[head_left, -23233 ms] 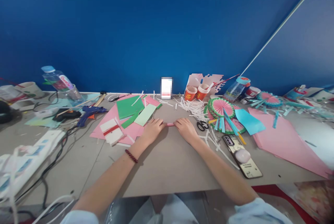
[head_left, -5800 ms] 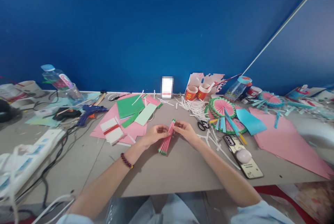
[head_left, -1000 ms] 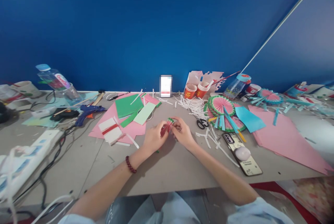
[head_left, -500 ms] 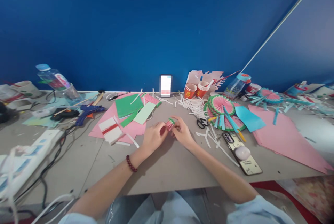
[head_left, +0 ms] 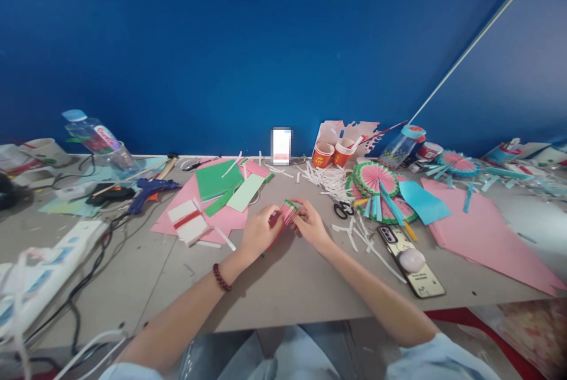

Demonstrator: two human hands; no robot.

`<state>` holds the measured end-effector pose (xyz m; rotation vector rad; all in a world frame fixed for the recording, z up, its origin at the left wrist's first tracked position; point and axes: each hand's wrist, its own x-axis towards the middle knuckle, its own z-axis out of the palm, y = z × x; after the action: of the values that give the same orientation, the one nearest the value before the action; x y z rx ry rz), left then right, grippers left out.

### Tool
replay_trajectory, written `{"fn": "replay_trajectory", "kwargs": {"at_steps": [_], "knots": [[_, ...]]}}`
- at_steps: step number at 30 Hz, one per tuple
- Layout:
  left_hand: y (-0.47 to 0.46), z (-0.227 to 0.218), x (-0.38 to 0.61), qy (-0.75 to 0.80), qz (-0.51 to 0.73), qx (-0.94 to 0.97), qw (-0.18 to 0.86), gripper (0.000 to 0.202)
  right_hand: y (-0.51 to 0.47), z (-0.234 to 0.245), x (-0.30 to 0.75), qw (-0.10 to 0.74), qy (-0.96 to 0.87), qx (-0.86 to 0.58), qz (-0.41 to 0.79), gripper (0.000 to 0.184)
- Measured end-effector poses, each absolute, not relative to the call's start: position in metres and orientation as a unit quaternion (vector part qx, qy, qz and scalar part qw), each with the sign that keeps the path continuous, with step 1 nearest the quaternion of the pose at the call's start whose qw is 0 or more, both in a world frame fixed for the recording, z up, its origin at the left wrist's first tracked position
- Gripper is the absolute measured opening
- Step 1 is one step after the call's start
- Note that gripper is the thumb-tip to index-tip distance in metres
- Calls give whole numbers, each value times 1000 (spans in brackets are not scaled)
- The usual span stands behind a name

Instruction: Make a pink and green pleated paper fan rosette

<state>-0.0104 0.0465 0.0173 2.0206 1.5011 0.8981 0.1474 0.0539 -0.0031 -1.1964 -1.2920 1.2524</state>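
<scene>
Okay, head view, the only one: one pleated strip (head_left: 289,211), pink with green edges, is being held between the two hands, at the middle of the table (head_left: 283,303). It is being gripped by the left hand (head_left: 263,231), fingers curled in narrow, and most of its length is being hidden there. Its far end is being pinched by the right hand (head_left: 310,223), thumb and fingertips close together. Whether the table is being touched by it can't be told.

Progress, as judged: folding is looking done and pleats are being kept bunched; fanning out and joining are reading as undone.

Counts: two red cup stacks, left (head_left: 323,155) and right (head_left: 344,153), are being seen far right of centre. One pair of scissors (head_left: 342,210) is lying right of the hands, one phone (head_left: 414,279) nearer, one white case (head_left: 411,260) being carried on it. One glue gun (head_left: 153,191) is being seen left; one bottle (head_left: 91,130) is leaning far left. One blue-edged rosette (head_left: 458,163) is lying far right; green-edged rosettes (head_left: 376,181) are overlapping, number unclear. White paper strips (head_left: 330,182) aren't being counted: too tangled.
</scene>
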Motion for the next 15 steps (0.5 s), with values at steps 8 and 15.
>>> {"fn": "replay_trajectory", "kwargs": {"at_steps": [8, 15], "knots": [[48, 17, -10, 519, 356, 739, 241, 28, 56, -4, 151, 473, -538, -472, 514, 38], [50, 13, -11, 508, 352, 745, 251, 25, 57, -5, 151, 477, -547, -464, 508, 37]]}}
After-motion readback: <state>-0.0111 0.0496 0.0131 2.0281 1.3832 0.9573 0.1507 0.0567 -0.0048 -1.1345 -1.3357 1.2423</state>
